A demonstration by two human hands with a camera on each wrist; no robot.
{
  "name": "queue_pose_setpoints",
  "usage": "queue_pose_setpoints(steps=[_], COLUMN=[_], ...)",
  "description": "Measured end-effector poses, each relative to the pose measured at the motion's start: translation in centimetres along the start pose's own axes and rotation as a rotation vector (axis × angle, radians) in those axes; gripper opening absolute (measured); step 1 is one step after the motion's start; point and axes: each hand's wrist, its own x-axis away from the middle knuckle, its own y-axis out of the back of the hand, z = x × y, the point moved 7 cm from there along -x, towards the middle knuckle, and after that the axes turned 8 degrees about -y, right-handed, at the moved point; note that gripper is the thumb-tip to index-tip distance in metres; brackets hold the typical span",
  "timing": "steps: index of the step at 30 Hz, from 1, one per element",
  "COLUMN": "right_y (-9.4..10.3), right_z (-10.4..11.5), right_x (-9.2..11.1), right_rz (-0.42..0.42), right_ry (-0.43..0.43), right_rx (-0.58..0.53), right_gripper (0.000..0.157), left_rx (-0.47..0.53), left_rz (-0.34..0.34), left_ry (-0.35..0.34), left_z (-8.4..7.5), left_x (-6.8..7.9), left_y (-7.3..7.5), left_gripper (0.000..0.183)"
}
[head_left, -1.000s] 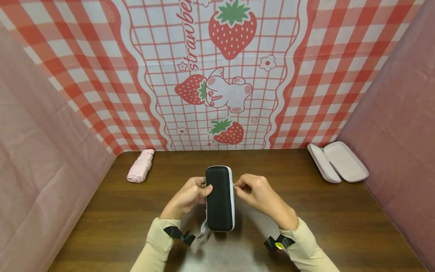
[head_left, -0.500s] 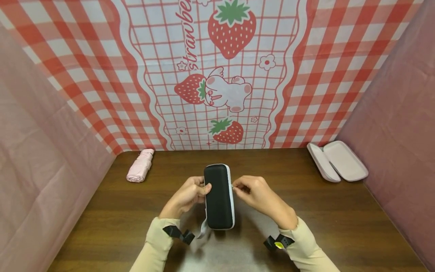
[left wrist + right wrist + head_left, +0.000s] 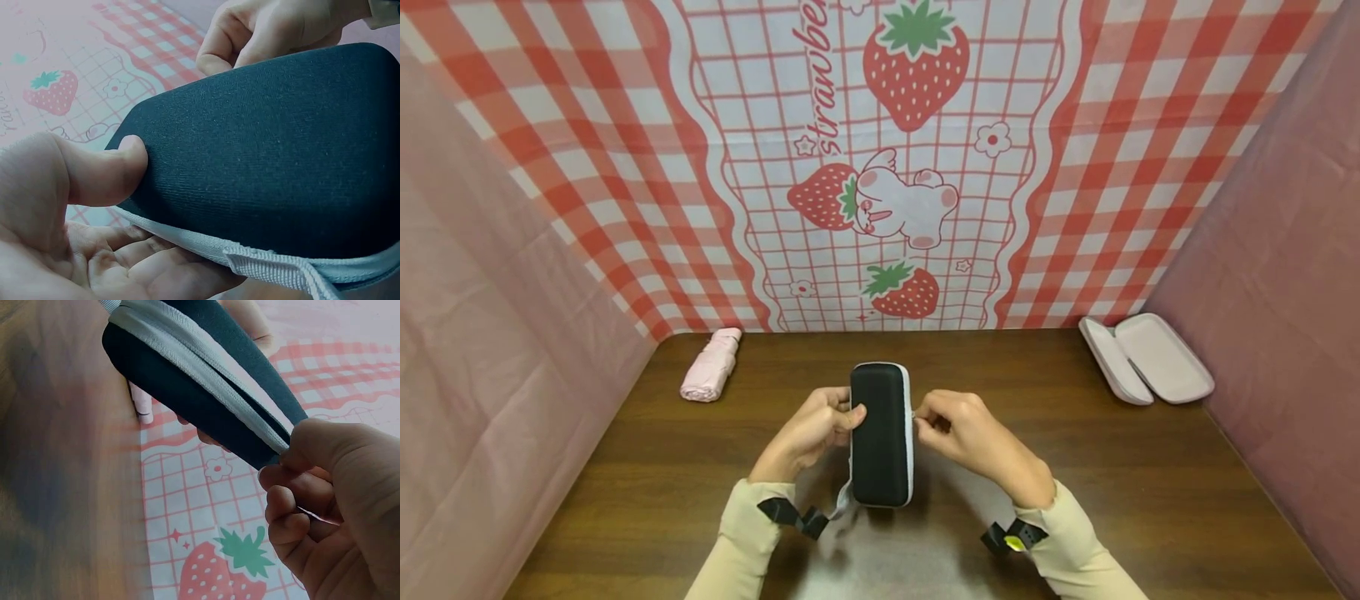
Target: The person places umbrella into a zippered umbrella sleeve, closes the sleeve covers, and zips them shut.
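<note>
A black hard zip case [image 3: 878, 437] with white zipper trim is held upright above the table in the head view. My left hand [image 3: 816, 429] grips its left side, thumb on the front face and fingers behind. A pale wrist strap [image 3: 269, 265] hangs from that side. At the right edge my right hand [image 3: 958, 425] pinches the zipper pull, which its thumb and fingers mostly hide. In the right wrist view the zipper [image 3: 212, 375] shows a dark gap between its white tapes, running up to the pinching fingertips [image 3: 306, 440].
On the brown wooden table [image 3: 1015, 367], a rolled pink cloth-like bundle [image 3: 711, 367] lies at the back left. A pale pink case [image 3: 1165, 358] lies spread open at the back right. Behind stands a red checked strawberry cloth [image 3: 902, 208], with pink cloth walls on both sides.
The black case has shifted slightly left and turned a little, so less of its white zipper side shows in the head view. Both hands keep their holds.
</note>
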Motion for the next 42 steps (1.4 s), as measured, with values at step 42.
queue_pose_setpoints(steps=[42], right_y=[-0.6], right_z=[1.5], right_x=[0.0], right_rz=[0.069], right_ry=[0.034], right_rx=[-0.030], right_gripper=[0.022], left_rx=[0.058], left_rz=[-0.056], left_ry=[-0.021], left_z=[-0.6], left_x=[0.2], left_y=[1.0], left_gripper=[0.045])
